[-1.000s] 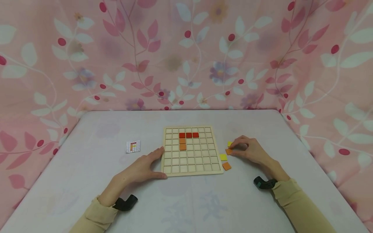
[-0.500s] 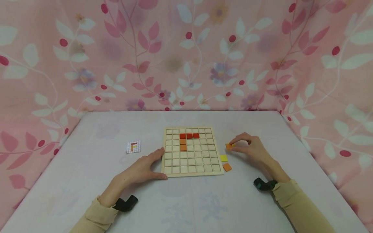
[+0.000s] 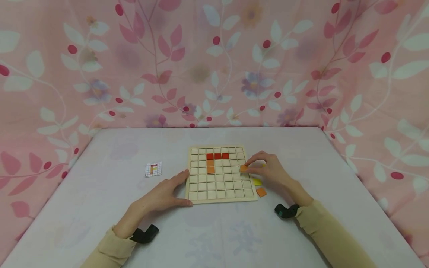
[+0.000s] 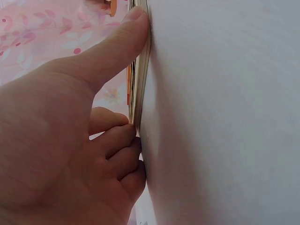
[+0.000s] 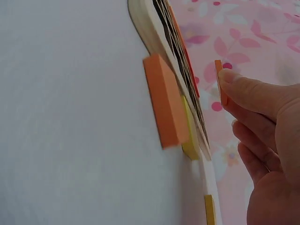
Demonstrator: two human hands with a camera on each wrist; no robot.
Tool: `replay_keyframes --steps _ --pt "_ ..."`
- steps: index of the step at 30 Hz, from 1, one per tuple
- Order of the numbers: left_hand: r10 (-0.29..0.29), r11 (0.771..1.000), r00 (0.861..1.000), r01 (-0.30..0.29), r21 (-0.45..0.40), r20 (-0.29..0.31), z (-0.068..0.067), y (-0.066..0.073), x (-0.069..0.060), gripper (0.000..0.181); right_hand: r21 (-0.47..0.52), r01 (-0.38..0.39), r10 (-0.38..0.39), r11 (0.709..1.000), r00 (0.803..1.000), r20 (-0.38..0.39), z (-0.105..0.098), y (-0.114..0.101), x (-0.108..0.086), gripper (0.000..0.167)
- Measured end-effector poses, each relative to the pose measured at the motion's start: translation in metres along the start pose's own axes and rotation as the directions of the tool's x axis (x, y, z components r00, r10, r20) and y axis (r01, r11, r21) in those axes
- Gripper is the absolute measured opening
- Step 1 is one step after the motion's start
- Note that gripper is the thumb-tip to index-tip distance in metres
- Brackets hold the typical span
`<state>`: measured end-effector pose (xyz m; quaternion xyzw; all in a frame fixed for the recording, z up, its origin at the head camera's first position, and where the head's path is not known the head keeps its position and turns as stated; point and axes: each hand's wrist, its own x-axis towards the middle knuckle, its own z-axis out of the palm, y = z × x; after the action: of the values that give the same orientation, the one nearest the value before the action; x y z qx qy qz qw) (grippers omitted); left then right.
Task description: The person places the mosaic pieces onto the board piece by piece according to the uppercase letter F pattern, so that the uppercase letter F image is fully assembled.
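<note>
My right hand [image 3: 273,169] pinches an orange tile [image 3: 244,169] between thumb and fingers, over the right part of the wooden grid board [image 3: 220,188]. In the right wrist view the pinched tile [image 5: 219,77] is raised off the table. Three red tiles [image 3: 218,156] form a row on the board, with two orange tiles [image 3: 210,166] in a column below the leftmost. My left hand [image 3: 159,193] rests spread against the board's left side, its thumb at the near left corner; the left wrist view shows this thumb [image 4: 112,51] touching the board's edge.
Right of the board lie a yellow tile [image 3: 257,182], a loose orange tile [image 3: 261,192] and another yellow tile [image 3: 264,165], partly behind the right hand. A small printed grid card [image 3: 153,169] lies left of the board. Patterned pink cloth hangs behind the table.
My right hand has lifted the orange tile from beside the board and carried it left over the board, uncovering part of the far yellow tile. The left hand has stayed put.
</note>
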<state>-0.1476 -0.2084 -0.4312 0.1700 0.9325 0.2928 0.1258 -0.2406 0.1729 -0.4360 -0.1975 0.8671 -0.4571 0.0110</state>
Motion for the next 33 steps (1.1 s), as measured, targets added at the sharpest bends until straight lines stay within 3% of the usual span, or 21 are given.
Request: replay_keyframes --steps 4,10,16,33 --pt "-0.004 1.0 1.0 0.004 -0.005 0.0 -0.001 0.0 0.0 0.111 0.033 0.004 -0.004 0.999 1.0 0.005 0.014 -0.009 0.007 0.02" --pt "-0.009 1.0 1.0 0.009 -0.009 0.0 -0.001 0.0 -0.001 0.11 0.061 0.086 -0.088 0.994 0.996 0.029 0.033 -0.023 0.016 0.018" --pt "-0.003 1.0 1.0 0.003 -0.014 0.003 -0.001 0.002 -0.002 0.11 0.059 0.071 -0.073 0.996 0.996 0.047 0.049 -0.031 0.019 0.017" --pt "0.004 1.0 1.0 -0.004 -0.011 0.0 -0.001 0.001 -0.001 0.11 0.019 0.135 -0.136 0.991 0.987 0.08 0.076 -0.043 0.03 0.019"
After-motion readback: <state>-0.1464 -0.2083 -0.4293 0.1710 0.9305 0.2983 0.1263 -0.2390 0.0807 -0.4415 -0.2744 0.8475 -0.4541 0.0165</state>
